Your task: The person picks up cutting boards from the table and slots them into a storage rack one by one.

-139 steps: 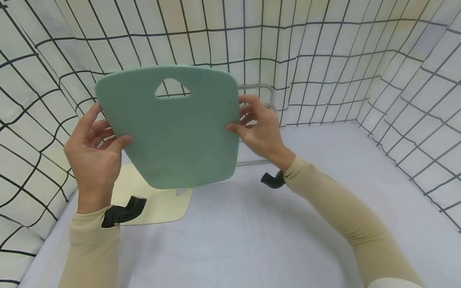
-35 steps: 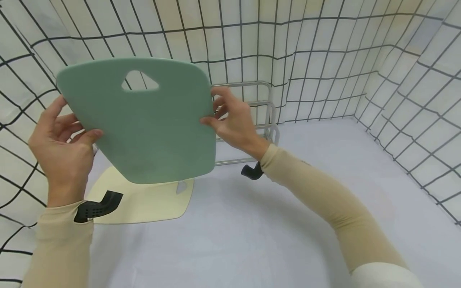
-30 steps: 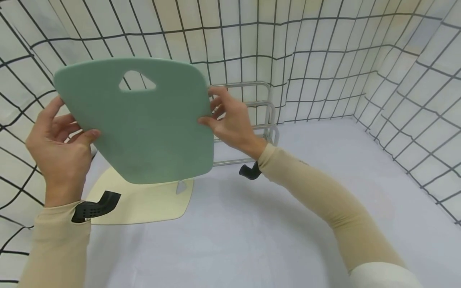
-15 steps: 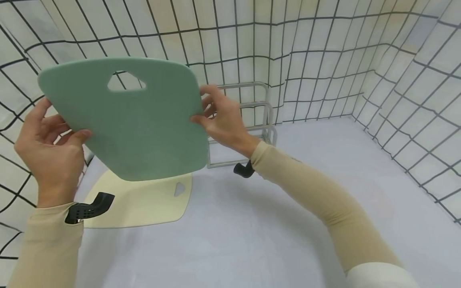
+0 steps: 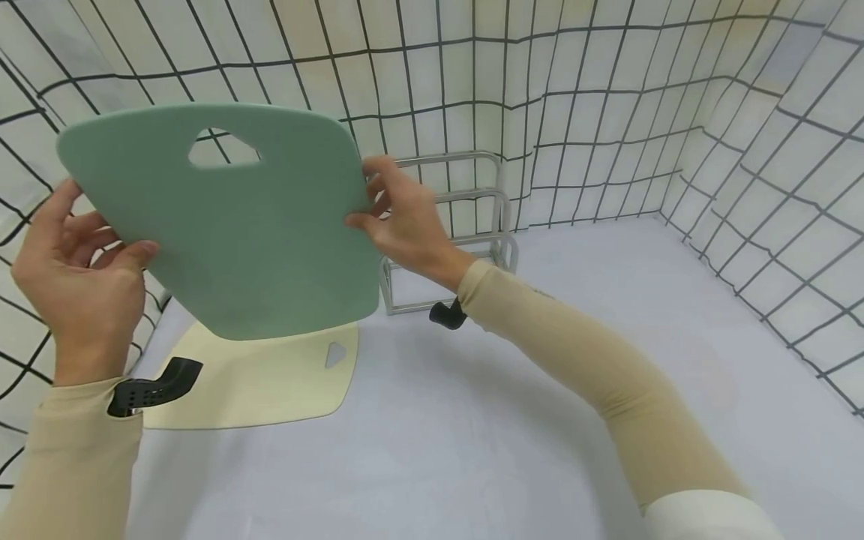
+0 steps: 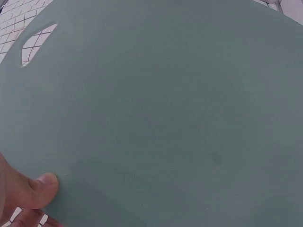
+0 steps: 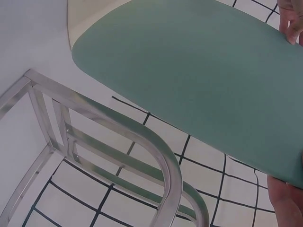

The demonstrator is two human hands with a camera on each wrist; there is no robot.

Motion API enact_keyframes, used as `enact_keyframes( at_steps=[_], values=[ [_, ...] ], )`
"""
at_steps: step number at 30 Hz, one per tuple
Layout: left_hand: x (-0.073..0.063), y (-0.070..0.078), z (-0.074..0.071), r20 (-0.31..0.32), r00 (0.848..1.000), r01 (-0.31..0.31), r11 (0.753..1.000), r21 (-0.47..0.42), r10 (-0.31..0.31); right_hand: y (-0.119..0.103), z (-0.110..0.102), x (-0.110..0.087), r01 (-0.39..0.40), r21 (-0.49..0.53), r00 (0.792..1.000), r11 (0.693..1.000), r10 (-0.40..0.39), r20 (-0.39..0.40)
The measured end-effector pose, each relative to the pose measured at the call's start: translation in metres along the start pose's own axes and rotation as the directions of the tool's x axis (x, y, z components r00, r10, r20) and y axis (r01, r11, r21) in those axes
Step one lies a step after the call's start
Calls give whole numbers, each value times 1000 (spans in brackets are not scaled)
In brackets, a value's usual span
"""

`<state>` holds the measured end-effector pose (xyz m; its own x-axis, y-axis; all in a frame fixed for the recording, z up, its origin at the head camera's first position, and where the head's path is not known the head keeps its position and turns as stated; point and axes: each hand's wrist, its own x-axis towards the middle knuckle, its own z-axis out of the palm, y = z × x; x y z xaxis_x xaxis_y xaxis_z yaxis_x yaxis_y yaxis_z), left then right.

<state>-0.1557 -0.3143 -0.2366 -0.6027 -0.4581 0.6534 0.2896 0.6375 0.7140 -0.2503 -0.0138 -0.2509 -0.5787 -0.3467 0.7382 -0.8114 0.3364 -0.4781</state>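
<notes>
Green board [image 5: 256,232] held up above desk [image 5: 472,450], handle hole near top. Left grip [image 5: 84,285] pinches its left edge, thumb on near face; right grip [image 5: 408,225] pinches right edge likewise, both closed to board's thickness. Cream board [image 5: 263,386] flat on desk, partly hidden. Metal rack [image 7: 94,111] stands behind right grip.

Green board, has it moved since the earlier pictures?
Yes. In the head view the green board has shifted left against the metal rack, baring more of it.
</notes>
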Motion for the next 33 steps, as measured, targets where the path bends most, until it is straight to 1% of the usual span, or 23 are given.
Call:
enact_keyframes(
  at_steps=[9, 14, 19, 24, 30, 33],
  values=[
    [6, 0, -1, -14, 1000, -21, 997, 70, 22, 2, 3, 9, 5, -11, 1000, 1000, -5, 2],
    [10, -2, -1, -16, 1000, -22, 997, 77, 23, 2, 4, 13, -2, 8, 1000, 1000, 2, -4],
    [12, -4, -1, -11, 1000, -3, 997, 80, 4, 1, 6, 15, -3, 8, 1000, 1000, 3, 1],
    [14, -3, -1, -5, 1000, 27, 995, 91, -27, 3, 8, 17, -10, -6, 1000, 1000, 10, -1],
    [17, -1, 0, 1, 998, 64, 990, 124, -64, 2, 8, 22, -17, -14, 1000, 1000, 17, 0],
    [19, -1, 1, 0, 998, 69, 988, 136, -69, 2, 8, 25, -21, -19, 1000, 1000, 21, 1]
  ],
)
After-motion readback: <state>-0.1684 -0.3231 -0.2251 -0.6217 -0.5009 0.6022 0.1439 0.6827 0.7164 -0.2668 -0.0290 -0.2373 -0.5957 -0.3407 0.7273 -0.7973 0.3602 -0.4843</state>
